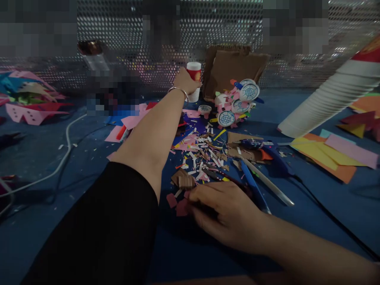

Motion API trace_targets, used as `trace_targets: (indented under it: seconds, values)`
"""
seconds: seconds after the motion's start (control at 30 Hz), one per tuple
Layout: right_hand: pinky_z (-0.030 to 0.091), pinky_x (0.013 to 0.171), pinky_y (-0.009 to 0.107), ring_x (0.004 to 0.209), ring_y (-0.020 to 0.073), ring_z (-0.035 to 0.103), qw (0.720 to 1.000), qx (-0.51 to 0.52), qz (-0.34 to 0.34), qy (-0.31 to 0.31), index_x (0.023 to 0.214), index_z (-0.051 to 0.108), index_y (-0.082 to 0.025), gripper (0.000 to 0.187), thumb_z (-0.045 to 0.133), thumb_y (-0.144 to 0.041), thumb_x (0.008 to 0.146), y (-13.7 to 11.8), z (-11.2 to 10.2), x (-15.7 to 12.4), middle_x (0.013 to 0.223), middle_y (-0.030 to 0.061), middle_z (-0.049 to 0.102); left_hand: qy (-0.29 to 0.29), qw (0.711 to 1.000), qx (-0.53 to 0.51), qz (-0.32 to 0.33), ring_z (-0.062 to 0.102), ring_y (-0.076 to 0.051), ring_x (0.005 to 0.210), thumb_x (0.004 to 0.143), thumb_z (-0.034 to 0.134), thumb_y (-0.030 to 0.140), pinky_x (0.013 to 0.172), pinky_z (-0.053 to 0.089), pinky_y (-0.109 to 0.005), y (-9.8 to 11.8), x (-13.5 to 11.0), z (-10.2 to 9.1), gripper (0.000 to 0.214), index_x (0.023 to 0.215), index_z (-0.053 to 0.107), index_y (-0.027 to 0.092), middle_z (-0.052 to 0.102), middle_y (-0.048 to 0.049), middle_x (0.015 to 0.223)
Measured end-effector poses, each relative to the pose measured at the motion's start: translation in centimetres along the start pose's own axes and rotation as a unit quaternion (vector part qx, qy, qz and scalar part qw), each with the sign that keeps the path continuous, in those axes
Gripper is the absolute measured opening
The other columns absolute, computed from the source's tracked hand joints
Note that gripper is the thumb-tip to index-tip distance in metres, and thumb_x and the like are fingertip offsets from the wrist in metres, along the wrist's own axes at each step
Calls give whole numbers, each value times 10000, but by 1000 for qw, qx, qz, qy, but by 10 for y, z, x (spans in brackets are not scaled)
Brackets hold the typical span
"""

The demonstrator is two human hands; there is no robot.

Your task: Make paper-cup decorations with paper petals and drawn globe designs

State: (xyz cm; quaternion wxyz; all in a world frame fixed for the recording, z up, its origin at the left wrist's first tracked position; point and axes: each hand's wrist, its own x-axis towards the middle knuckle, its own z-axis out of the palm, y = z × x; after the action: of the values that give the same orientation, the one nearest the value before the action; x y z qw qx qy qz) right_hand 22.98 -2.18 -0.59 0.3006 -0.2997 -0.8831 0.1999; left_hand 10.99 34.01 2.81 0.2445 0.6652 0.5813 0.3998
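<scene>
Red-and-white paper cup [196, 75] stands far across the blue tabletop [44, 158], beside brown cardboard [234, 69], with the left hand [184, 82] wrapped around its side. It looks light and crushable, so best held mid-wall. The right hand [221, 211] curls over pink paper scraps [178, 206]; whether it pinches any, I cannot tell.

No word, number or brand name can be read anywhere. The only clear sign is a blue globe emblem of crossed grid lines, printed on each of the round white discs [249, 92] in the pile of cut paper. The paper cup [194, 73] has a red band with a faint mark, and the stack of paper cups [332, 99] has a yellowish one; both are too blurred to read.
</scene>
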Motion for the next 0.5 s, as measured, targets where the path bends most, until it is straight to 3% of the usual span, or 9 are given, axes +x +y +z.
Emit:
trace_targets:
  seconds: [0.17,0.4,0.5]
  values:
    - [386,589,257,603,93,533,1000,0,-3,-4,842,634,-180,197,513,-121,986,-2,-1,2,694,-30,639,12,999,34,-7,610,-230,1388,864,921,280,1154,418,-382,-13,9,11,702,1413,500,157,657,-144,1501]
    - [379,568,263,603,97,535,1000,9,-5,-2,845,619,-192,183,518,-134,986,-3,0,3,696,-30,643,13,999,46,-1,642,-272,1397,911,872,234,1132,460,-362,-16,14,10,591,1369,514,125,664,-192,1480]
    - [379,561,263,598,98,537,1000,18,-2,-3,860,617,-196,173,517,-141,990,-3,0,3,698,-29,650,16,998,55,0,638,-241,1361,912,894,348,1116,462,-359,-18,16,11,611,1359,522,160,672,-151,1453]
